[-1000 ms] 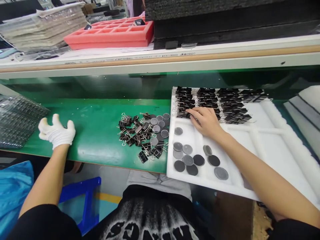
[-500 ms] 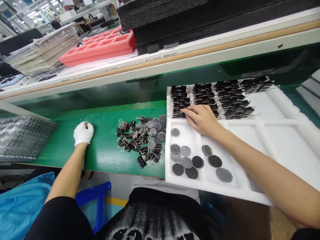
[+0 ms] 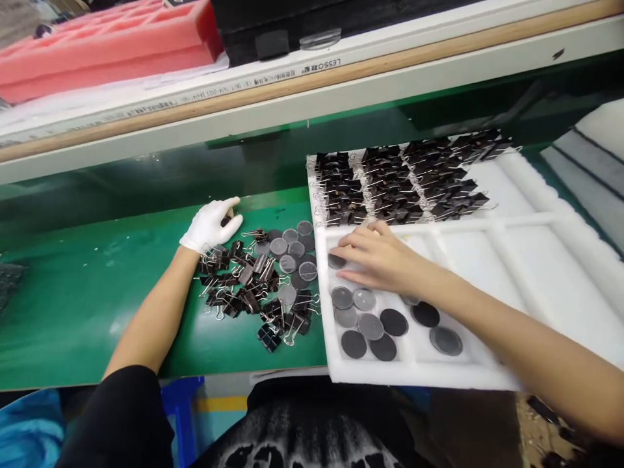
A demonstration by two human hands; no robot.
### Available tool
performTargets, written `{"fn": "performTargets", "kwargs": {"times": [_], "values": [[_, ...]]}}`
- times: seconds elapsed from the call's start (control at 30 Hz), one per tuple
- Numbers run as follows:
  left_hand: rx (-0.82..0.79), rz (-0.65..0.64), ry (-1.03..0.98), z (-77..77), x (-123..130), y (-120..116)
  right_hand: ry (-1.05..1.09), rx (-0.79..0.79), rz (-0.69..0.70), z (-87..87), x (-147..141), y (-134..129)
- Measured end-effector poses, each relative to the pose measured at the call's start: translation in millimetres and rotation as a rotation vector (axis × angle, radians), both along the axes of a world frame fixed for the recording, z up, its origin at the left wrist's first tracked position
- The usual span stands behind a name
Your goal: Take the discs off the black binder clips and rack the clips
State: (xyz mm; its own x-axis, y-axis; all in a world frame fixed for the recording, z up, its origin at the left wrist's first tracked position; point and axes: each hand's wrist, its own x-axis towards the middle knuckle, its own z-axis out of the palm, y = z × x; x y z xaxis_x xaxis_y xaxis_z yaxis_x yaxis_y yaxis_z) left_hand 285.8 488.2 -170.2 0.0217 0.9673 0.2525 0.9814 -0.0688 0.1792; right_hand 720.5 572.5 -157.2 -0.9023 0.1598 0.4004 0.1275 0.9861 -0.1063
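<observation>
My left hand (image 3: 212, 225), in a white glove, rests on the green table just behind a loose pile of black binder clips (image 3: 248, 276). Its thumb and forefinger are spread; a dark patch shows between them, too small to make out. My bare right hand (image 3: 377, 259) reaches over the white foam tray (image 3: 492, 231), fingers stretched out over a grey round disc (image 3: 336, 261) in the near left compartment. Whether they touch it I cannot tell. More clear and black discs (image 3: 370, 326) lie nearer in the tray. Other discs (image 3: 287, 263) lie beside the clips.
Rows of black binder clips (image 3: 390, 185) fill the tray's far compartments. Behind the table runs a raised shelf edge (image 3: 273, 91), with pink foam (image 3: 112, 55) on it. White foam pieces (image 3: 589, 153) stand at the right.
My left hand has moved right, up to the clip pile, and its fingers have spread. My right hand has come back from the clip rows to the disc. The view has shifted nearer.
</observation>
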Motion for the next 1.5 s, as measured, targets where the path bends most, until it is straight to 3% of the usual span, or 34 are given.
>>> {"fn": "performTargets", "kwargs": {"times": [0.07, 0.17, 0.27, 0.33, 0.43, 0.5, 0.63, 0.77, 0.9, 1.07, 1.17, 1.27, 1.33, 1.5], "values": [[0.035, -0.058, -0.171, -3.9, -0.6, -2.2, -0.03, -0.106, -0.005, -6.0, -4.0, -8.4], [0.163, 0.069, -0.527, -7.0, -7.6, -4.0, -0.009, -0.294, 0.008, -7.4, -2.7, -11.5], [0.129, 0.136, -0.709, -3.6, -15.7, -5.9, 0.018, -0.381, 0.054, 13.1, -2.8, -11.5], [-0.009, 0.085, -0.639, 1.9, -17.1, -7.8, 0.077, -0.379, 0.054, 34.2, -15.1, -11.1], [-0.205, -0.06, -0.355, 10.2, -13.3, -10.6, 0.145, -0.331, 0.041, 57.5, -63.3, -6.8], [-0.254, -0.118, -0.209, 12.5, -9.8, -12.9, 0.137, -0.306, 0.055, 60.6, -111.4, -0.9], [-0.18, -0.048, -0.177, 6.2, -4.0, -19.6, 0.068, -0.411, 0.086, 43.4, -205.1, 10.6], [-0.12, 0.027, -0.244, -2.7, -0.2, -21.4, -0.012, -0.445, 0.082, 17.4, -251.9, 13.1], [-0.147, 0.012, -0.334, -5.1, -2.2, -17.3, -0.1, -0.411, 0.141, 1.9, -259.5, 13.0], [-0.145, -0.03, -0.336, -5.3, -5.9, -13.4, -0.236, -0.255, 0.224, 4.8, -248.8, 18.2], [-0.135, -0.023, -0.263, -4.1, -3.6, -14.9, -0.207, -0.27, 0.179, 10.0, -238.6, 22.5], [-0.095, -0.031, -0.17, -3.3, -0.7, -18.1, -0.118, -0.307, 0.03, 14.3, -228.1, 22.0], [-0.051, -0.072, -0.145, -3.7, -0.3, -19.6, -0.182, -0.336, -0.055, 16.9, -221.8, 17.3], [-0.016, -0.13, -0.149, -4.7, -2.5, -20.0, -0.349, -0.357, -0.006, 18.1, -210.4, 0.9]]}}
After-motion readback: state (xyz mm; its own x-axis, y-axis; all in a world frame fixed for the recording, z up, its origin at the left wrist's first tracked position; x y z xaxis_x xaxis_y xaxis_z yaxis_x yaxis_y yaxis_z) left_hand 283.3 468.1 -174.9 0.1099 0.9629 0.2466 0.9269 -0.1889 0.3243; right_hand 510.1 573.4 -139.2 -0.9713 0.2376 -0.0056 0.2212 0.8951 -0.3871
